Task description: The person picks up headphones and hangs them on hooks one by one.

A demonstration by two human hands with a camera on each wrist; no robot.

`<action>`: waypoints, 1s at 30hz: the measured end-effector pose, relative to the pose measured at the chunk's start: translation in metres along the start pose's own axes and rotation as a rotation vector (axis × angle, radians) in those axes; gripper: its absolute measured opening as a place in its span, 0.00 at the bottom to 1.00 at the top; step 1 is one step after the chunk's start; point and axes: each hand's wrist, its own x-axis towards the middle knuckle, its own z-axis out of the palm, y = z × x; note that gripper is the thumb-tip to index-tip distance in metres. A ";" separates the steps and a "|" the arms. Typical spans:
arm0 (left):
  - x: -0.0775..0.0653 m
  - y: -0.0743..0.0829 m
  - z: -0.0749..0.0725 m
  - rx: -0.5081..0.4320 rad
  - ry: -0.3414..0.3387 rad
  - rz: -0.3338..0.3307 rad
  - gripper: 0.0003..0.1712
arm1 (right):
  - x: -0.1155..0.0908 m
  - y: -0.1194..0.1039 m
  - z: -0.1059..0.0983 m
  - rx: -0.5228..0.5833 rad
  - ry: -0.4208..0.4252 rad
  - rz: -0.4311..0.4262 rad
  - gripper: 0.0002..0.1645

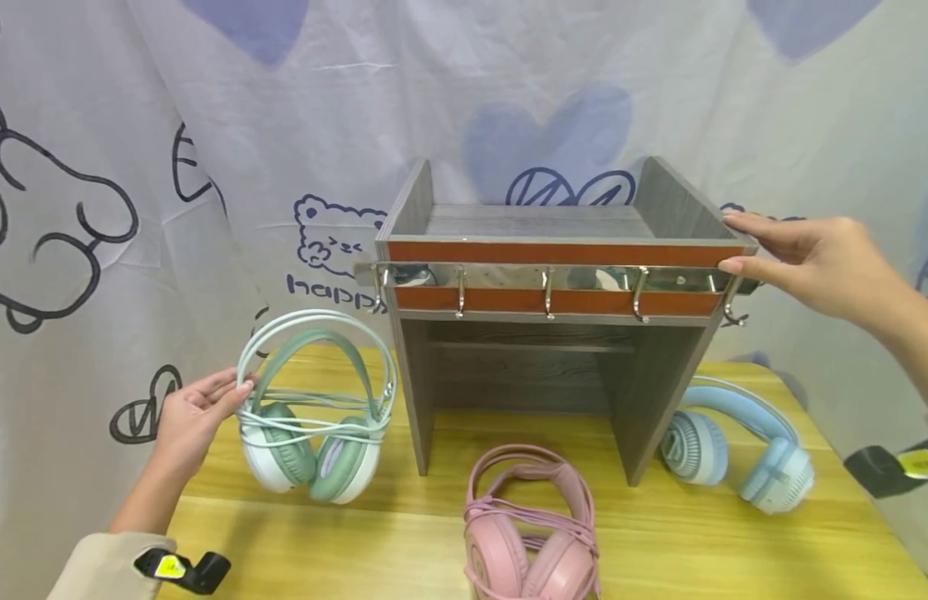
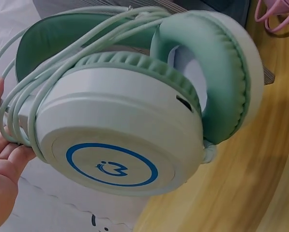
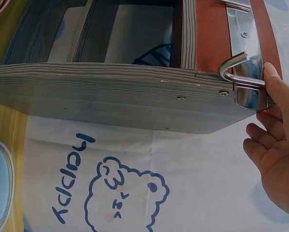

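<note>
My left hand [image 1: 193, 421] pinches the side of the white-and-green headphones [image 1: 276, 479], whose cable is wound around the band and cups. They hang above the table, left of the grey wooden rack [image 1: 662, 375]. In the left wrist view, the white ear cup [image 2: 120, 125] with a blue ring logo faces the camera. At the rack's upper right corner, my right hand [image 1: 824, 262] grips the front edge by the end of the metal hook strip [image 1: 494, 277]. The right wrist view shows its thumb beside the end hook [image 3: 238, 72].
Pink headphones [image 1: 534, 533] with a wound cable lie in front of the rack. Light blue headphones [image 1: 775, 475] lie to its right on the yellow wood-grain table [image 1: 321, 558]. A printed white cloth [image 1: 433, 100] hangs behind and at the sides.
</note>
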 end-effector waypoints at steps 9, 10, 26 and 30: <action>-0.003 0.006 0.000 -0.125 -0.069 0.115 0.19 | -0.001 0.000 0.001 -0.036 0.016 -0.022 0.32; -0.004 0.006 -0.001 -0.152 -0.076 0.123 0.19 | -0.001 0.000 0.001 -0.042 0.016 -0.023 0.32; -0.012 0.007 -0.002 -0.429 -0.109 0.263 0.21 | -0.002 -0.001 0.001 -0.050 0.012 -0.017 0.32; -0.013 0.008 -0.001 -0.488 -0.129 0.289 0.21 | -0.002 -0.001 0.001 -0.063 0.008 -0.020 0.33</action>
